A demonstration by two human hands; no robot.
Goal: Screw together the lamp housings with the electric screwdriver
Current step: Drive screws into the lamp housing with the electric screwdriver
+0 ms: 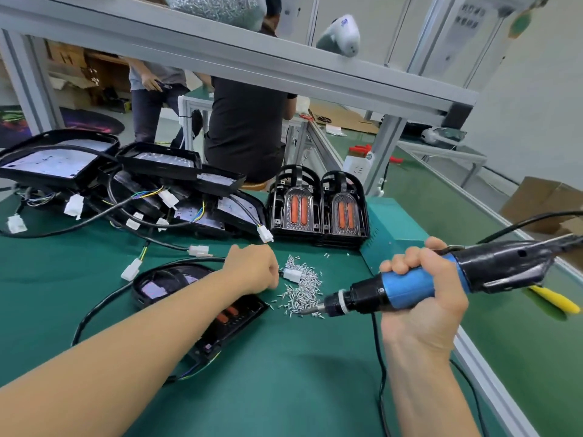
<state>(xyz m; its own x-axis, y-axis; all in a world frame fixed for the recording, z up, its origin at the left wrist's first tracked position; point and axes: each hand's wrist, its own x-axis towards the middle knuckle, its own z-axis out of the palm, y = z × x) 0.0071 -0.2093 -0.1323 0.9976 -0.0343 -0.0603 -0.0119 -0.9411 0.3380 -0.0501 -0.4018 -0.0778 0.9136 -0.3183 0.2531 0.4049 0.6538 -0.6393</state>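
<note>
**Grabbing a screw off the pile, driver in the other hand**

Biggest thing first: the green bench mat (284,373) takes up most of the view. At the back left there's a messy heap of black lamp housings (126,181) with cables and white connectors (74,205) trailing everywhere, and next to them two stacks of finished-looking housings with orange lenses (317,206), standing just beside a teal box (394,228).

The housing being worked on (195,298) lies in front, partly under the left forearm, orange lens segments showing, its black cable looping round to the left.

Right hand (422,298) is wrapped tight around the blue grip of the electric screwdriver (410,287), bit pointing left and dipped right into the near edge of the loose screw pile (301,290). Looks like it's picking one up on the tip, though I can't tell if a screw is actually on it.

Left hand (255,269) is knuckles-up at the far edge of the pile, fingers curled under. Can't see if it's pinching a screw or the white plug right beside it.

My take on doing this well: get one screw seated straight on the bit, steady the housing with the left hand, keep the driver upright over the hole, and don't pull the trigger till it's seated. Watch that cable doesn't get pinched.
</note>
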